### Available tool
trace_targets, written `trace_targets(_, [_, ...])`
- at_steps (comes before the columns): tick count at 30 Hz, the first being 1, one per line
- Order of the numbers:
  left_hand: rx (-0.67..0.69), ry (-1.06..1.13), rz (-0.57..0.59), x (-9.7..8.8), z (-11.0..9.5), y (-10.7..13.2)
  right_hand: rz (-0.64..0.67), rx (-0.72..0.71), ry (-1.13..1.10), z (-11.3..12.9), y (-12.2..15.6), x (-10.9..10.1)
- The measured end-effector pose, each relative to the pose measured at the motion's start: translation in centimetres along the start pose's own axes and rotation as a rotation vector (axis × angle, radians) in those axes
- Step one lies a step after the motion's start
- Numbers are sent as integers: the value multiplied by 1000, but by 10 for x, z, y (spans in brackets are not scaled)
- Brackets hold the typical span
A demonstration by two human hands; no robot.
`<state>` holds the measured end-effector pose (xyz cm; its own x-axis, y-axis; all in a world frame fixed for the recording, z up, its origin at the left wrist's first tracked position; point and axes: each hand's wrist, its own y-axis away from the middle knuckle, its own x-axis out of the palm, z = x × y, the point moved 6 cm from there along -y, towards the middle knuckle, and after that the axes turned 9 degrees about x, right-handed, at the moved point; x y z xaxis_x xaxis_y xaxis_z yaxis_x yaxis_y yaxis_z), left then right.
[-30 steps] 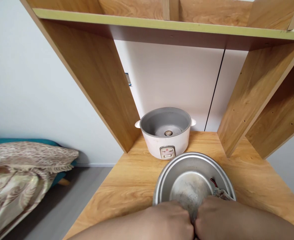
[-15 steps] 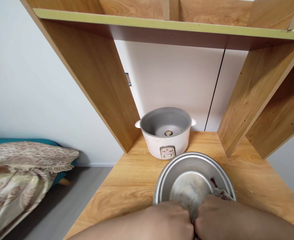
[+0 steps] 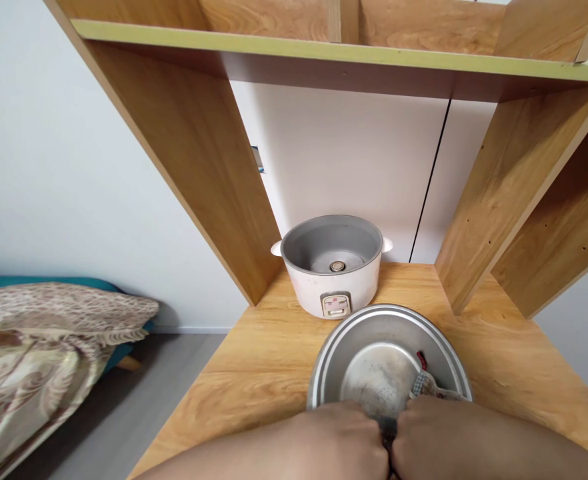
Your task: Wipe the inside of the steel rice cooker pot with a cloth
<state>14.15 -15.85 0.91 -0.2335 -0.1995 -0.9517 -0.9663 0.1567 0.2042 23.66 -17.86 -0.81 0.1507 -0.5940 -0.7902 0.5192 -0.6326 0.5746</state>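
A round metal inner pot (image 3: 374, 373) rests on the wooden tabletop, its lower part behind my arms. My left hand (image 3: 349, 427) and my right hand (image 3: 424, 427) are closed and almost touch each other over the pot's near side. From beneath my right hand a patterned cloth (image 3: 424, 385) with a red loop sticks out inside the pot. Something dark shows in the narrow gap between both hands; I cannot make out what my left fingers hold. Just behind the pot stands a white rice cooker body (image 3: 334, 287), lidless, with its heating plate visible.
Wooden shelf panels (image 3: 189, 167) rise on both sides, and a shelf with a yellow-green edge (image 3: 344, 53) crosses above. To the left, a patterned blanket (image 3: 49, 353) covers a low teal piece of furniture. The wooden tabletop (image 3: 254, 360) extends around the pot.
The cloth and its red loop have shifted slightly left and up beside my right hand, and more of the pattern shows. The pot and the rice cooker stay in place.
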Motion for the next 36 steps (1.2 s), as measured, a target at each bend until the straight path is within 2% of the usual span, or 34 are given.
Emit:
trace_targets(9, [-21,1,26,-2,-3,3,175,97,58,3,2,-9])
trace_targets(12, [-10,7,18,-2,-4,2,167,117,32,5,5,-16])
trace_targets(17, [-33,47,9,0,-1,2,144,54,59,12,6,-23])
trace_targets(27, [-19,5,-17,3,-1,3,55,97,3,-2,1,-4])
trace_targets(32, [0,-2,-14,2,-2,1,59,67,48,1,2,-9])
trace_targets(36, [1,-7,32,1,-2,-1,75,17,80,6,4,-13])
